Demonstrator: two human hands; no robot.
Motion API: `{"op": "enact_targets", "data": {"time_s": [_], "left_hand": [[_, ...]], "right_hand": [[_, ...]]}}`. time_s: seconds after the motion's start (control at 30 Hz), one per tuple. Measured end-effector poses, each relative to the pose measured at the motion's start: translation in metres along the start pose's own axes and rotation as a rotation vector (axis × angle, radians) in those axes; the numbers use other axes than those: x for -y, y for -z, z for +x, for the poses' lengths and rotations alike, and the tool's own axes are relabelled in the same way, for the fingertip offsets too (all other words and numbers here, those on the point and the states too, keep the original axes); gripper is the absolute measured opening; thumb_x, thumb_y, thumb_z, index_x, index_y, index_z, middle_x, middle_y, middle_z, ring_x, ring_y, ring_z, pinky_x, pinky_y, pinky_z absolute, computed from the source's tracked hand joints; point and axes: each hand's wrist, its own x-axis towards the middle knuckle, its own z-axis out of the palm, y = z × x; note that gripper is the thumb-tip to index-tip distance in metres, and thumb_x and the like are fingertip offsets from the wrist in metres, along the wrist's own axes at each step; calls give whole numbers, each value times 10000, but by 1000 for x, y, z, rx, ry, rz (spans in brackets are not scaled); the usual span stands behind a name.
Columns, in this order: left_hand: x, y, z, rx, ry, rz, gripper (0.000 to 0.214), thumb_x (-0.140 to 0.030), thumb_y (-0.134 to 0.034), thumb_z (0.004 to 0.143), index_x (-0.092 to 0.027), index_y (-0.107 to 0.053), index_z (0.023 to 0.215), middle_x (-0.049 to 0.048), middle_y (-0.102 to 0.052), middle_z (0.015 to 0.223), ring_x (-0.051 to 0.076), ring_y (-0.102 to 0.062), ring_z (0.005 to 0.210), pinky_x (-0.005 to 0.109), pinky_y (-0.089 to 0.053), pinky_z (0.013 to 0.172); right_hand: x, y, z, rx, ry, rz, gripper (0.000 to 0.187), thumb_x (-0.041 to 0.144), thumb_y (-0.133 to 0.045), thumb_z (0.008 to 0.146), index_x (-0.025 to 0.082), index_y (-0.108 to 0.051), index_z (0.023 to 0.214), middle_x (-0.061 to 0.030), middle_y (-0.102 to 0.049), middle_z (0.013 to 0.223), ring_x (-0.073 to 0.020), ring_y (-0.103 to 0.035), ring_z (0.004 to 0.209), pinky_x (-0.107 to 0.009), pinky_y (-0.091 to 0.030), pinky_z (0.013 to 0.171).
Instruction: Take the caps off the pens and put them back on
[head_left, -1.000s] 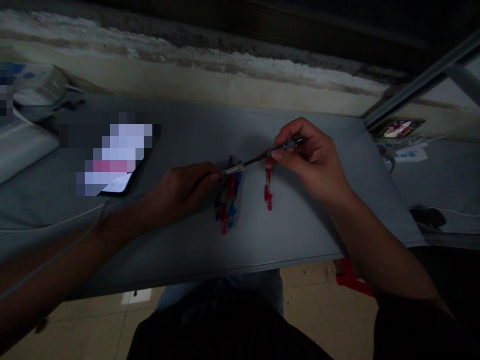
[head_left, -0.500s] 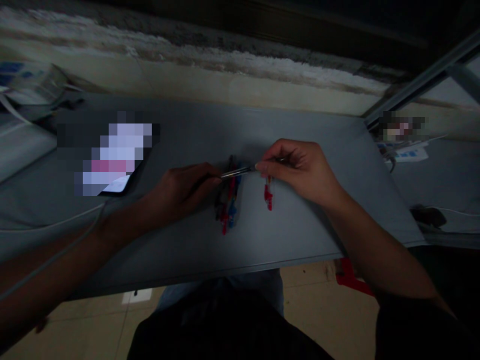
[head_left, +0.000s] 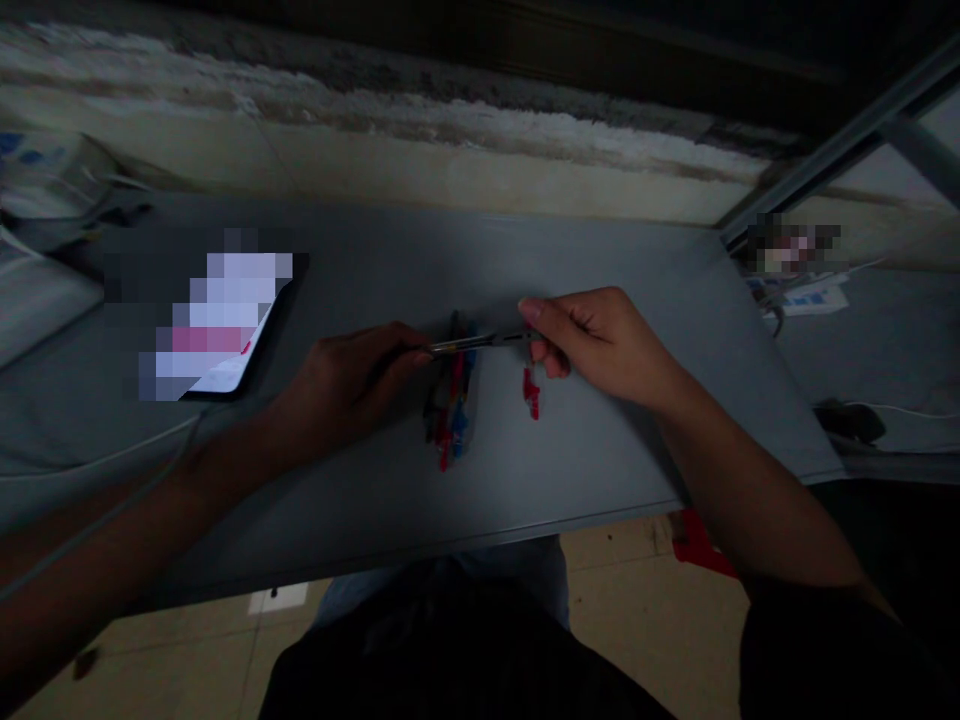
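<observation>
A slim pen (head_left: 480, 343) with a clear barrel and a dark section at its right is held level over the desk between both hands. My left hand (head_left: 360, 370) pinches its left end. At the other end my right hand (head_left: 592, 340) is closed, thumb on top and fingers curled below; the exact contact is partly hidden. Beneath the held pen lies a group of black, red and blue pens (head_left: 450, 410), side by side. A separate red pen (head_left: 531, 392) lies to their right, its upper part behind my right fingers.
On the grey desk (head_left: 600, 450), a device with a lit, blurred-out screen (head_left: 225, 320) lies at the left. A white cable (head_left: 112, 462) runs beside my left forearm. Packages (head_left: 52, 175) stand at the back left. A metal frame (head_left: 825, 150) rises at the right, near a dark object (head_left: 851, 422).
My right hand has shifted its grip: its thumb has lifted and its fingers now curl below the pen, baring more of the dark section. My left hand keeps its pinch.
</observation>
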Motion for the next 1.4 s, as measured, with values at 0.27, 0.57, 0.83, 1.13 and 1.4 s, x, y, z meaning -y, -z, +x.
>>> {"op": "enact_targets", "data": {"time_s": [0.27, 0.57, 0.83, 1.13, 1.4], "left_hand": [[-7, 6, -1, 18, 180, 33, 351, -411, -543, 1175, -168, -797, 1163, -30, -728, 779, 127, -584, 606, 256, -429, 607], [-3, 5, -2, -1, 240, 10, 375, -464, -581, 1144, -160, -799, 1150, -26, -701, 756, 129, -540, 617, 262, -395, 611], [-13, 11, 2, -7, 361, 41, 439, -490, -563, 1108, -130, -812, 1143, -18, -678, 725, 141, -573, 605, 264, -382, 577], [-4, 10, -6, -81, 106, 190, 330, -406, -645, 1153, -153, -857, 1146, 41, -871, 936, 158, -738, 710, 241, -515, 677], [-9, 4, -11, -83, -265, 167, 223, -321, -718, 1177, -200, -784, 1353, 32, -862, 1026, 152, -782, 779, 246, -621, 740]], "right_hand": [[-6, 3, 6, -30, 155, 10, 566, 760, -804, 1002, 205, -710, 938, 28, -681, 721, -111, -571, 627, -265, -448, 626], [-7, 6, 8, -16, 249, -120, 450, 623, -763, 1085, 187, -715, 984, 28, -697, 779, -106, -600, 683, -259, -418, 671], [-6, 6, 8, -16, 264, -153, 376, 527, -755, 1098, 180, -685, 972, 58, -625, 713, -93, -527, 649, -258, -372, 672], [-8, 1, 12, 98, 81, -25, 634, 690, -560, 1171, 199, -608, 772, 63, -563, 549, -75, -503, 512, -252, -369, 591], [2, 0, 10, 29, 4, 188, 627, 702, -722, 1083, 188, -628, 735, 44, -588, 562, -65, -500, 517, -230, -399, 567]]}}
